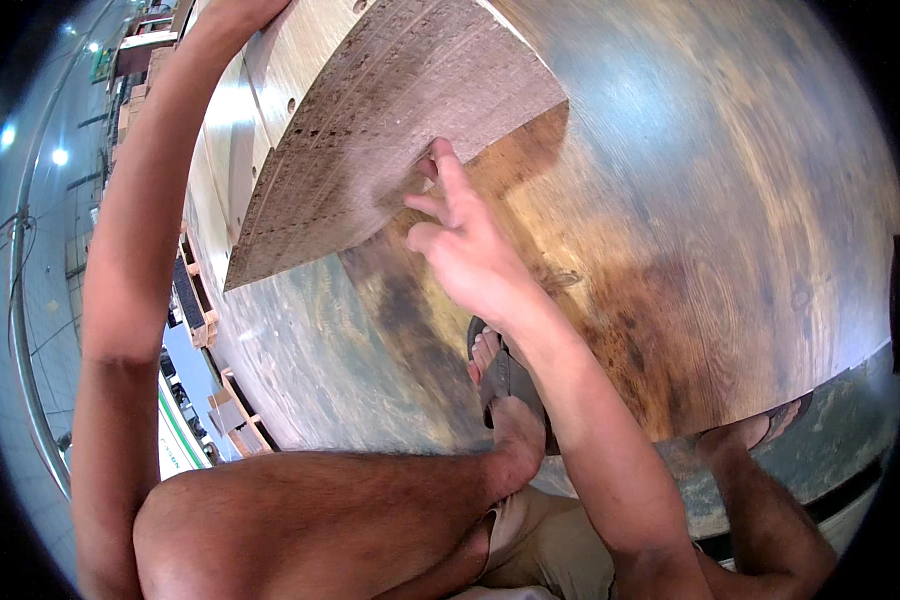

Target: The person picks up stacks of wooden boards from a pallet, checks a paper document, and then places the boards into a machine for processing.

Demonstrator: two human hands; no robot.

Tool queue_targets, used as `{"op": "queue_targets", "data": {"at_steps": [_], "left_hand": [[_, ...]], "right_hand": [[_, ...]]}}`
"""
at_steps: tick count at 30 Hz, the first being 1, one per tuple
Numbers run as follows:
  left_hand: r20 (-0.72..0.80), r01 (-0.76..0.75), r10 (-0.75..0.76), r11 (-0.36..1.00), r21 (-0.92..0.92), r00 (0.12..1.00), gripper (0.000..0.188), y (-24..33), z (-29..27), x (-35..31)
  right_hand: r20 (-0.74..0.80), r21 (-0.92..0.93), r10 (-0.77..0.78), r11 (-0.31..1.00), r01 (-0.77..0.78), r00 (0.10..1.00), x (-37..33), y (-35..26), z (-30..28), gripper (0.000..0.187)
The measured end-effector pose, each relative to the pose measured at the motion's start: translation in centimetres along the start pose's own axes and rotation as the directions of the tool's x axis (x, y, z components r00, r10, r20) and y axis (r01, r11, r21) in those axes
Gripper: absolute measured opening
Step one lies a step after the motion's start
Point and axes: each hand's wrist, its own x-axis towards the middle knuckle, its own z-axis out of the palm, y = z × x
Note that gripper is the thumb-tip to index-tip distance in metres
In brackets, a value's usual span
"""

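- Head view, location: the brown-grey panel [400,110] sits at the upper middle, tilted over the large wood-grain board [760,230], ahead of your knees. Its rough, speckled face is turned toward you.
- Head view, left hand [254,9]: your arm reaches up along the left side to pale wooden pieces [260,115] with round holes, behind the panel. The hand is mostly cut off at the top edge; whether it grips cannot be told.
- Head view, right hand [462,225]: index finger extended to the panel near its lower edge, the others spread and loosely bent. Nothing is grasped; firm contact cannot be confirmed.
- Head view, footing: your sandalled foot [510,385] is just below the right hand, at the board.
- Risk, as judged: with no closed grip visible on the right, a slip of whatever supports the panel could drop its lower edge onto your fingers or scuff the board. A rough edge could also scratch your fingertip.
- Orientation: the lower edge runs from lower left to upper right, apparently along the long axis. The top is out of frame, so full length remains unverified.
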Motion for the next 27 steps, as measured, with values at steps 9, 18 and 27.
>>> {"op": "queue_targets", "data": {"at_steps": [9, 18, 27], "left_hand": [[-0.002, -0.029, 0.029, 1.000, 0.003, 1.000, 0.035, 0.3, 0.7, 0.2], [0.011, -0.018, 0.019, 0.999, -0.046, 1.000, 0.032, 0.1, 0.8, 0.1], [0.010, -0.013, 0.014, 0.999, -0.048, 1.000, 0.032, 0.2, 0.7, 0.1]], "right_hand": [[-0.013, -0.019, -0.003, 1.000, 0.002, 1.000, -0.1, -1.0, 0.0, 0.080], [0.001, 0.002, -0.024, 1.000, 0.024, 1.000, -0.2, -1.1, 0.2, 0.080], [0.001, -0.002, -0.040, 0.999, 0.040, 0.999, -0.3, -1.0, 0.4, 0.080]]}}
